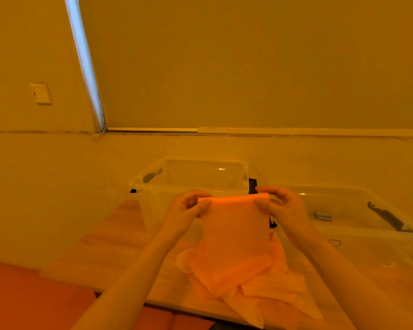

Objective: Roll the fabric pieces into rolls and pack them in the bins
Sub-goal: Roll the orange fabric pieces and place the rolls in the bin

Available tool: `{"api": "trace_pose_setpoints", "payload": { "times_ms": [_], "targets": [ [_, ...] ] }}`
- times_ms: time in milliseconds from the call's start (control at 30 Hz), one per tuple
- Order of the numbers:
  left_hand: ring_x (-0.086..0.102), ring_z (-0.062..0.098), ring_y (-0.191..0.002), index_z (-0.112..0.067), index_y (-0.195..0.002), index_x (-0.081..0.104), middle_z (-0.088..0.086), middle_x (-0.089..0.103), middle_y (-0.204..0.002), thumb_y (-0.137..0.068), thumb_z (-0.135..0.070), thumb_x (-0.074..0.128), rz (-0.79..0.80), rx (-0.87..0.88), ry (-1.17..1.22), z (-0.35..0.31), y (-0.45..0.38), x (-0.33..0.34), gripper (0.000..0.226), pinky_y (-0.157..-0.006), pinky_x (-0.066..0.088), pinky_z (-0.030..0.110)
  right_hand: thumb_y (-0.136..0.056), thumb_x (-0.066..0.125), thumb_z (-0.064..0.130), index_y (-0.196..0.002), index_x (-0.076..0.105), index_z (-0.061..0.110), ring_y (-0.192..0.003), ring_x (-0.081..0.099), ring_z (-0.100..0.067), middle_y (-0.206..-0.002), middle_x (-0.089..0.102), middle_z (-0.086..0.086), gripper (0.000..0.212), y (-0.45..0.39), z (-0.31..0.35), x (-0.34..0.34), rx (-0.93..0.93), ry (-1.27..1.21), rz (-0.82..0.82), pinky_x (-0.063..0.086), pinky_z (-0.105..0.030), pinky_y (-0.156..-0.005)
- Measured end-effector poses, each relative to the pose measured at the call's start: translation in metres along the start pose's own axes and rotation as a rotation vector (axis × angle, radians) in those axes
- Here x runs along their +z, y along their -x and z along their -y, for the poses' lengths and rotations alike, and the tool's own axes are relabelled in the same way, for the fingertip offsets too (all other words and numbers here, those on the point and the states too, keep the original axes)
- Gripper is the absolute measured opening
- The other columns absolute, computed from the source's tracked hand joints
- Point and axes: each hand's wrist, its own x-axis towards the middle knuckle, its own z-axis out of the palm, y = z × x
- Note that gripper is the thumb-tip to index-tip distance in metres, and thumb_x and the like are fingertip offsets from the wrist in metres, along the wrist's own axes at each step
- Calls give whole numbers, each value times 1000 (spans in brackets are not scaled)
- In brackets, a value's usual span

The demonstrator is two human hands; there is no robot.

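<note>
My left hand (188,206) and right hand (281,206) each pinch a top corner of an orange fabric piece (234,236), held up above the fabric pile (267,289) in front of two clear bins (191,177). I judge a loose corner could slip, so the roll starts crooked. Pale wooden table (119,236), wall behind, drawn window blind (248,63).

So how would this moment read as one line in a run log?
left hand: pinching fabric piece | right hand: pinching same | pile: on table | clear bins: hold no fabric visible

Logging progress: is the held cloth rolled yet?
Not rolled: the cloth hangs flat, pinched at its top corners by left hand and right hand.
</note>
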Motion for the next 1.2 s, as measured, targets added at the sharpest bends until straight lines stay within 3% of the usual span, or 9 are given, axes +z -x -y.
{"api": "trace_pose_setpoints", "payload": {
  "times_ms": [133,267,433,567,800,933,1200],
  "targets": [
    [67,1,-77,-22,-101,66,-2,70,-96,-85,-9,65,27,-53,32,8,11,3,21,-64,54,18,-81,70,27,-96,70,28,-90,65,-13,-97,69,7,15,8,-15,-1,25,70,-33,59,-40,-69],
    [67,1,-79,-16,-103,64,1,68,-98,-82,-4,66,65,-72,67,7,14,5,24,-63,52,15,-82,70,24,-97,70,24,-87,66,-10,-96,69,7,15,10,-16,-2,21,67,-42,54,-26,-58],
    [65,8,-86,-18,-97,66,2,67,-99,-86,-9,64,53,-54,29,8,11,10,14,-67,54,16,-77,73,10,-92,68,24,-80,68,-7,-91,70,8,21,10,-15,-8,10,68,13,57,-25,-62],
    [64,7,-90,-22,-98,65,-2,65,-104,-85,-11,65,55,-49,0,6,9,14,17,-67,53,14,-76,73,10,-88,67,20,-75,67,-2,-89,70,4,16,8,-15,-12,-48,84,6,53,-17,-59],
    [64,8,-89,-21,-96,65,-1,66,-101,-85,-8,64,49,-75,28,12,13,20,17,-68,54,15,-79,71,17,-91,67,17,-81,67,-10,-91,70,2,13,9,-26,-12,-35,134,14,58,-30,-64],
    [63,10,-89,-24,-90,66,-3,66,-97,-86,-10,64,43,-77,-9,19,16,22,15,-72,56,21,-80,70,12,-92,67,21,-83,66,-7,-92,69,7,15,14,-33,-9,-39,94,2,54,-18,-60],
    [65,10,-94,-22,-96,67,-4,67,-104,-80,-10,70,29,-100,24,27,15,19,19,-75,56,22,-81,70,15,-84,68,29,-88,63,-6,-92,68,9,14,15,-36,-6,-62,164,-10,52,-18,-65]
  ]
}}
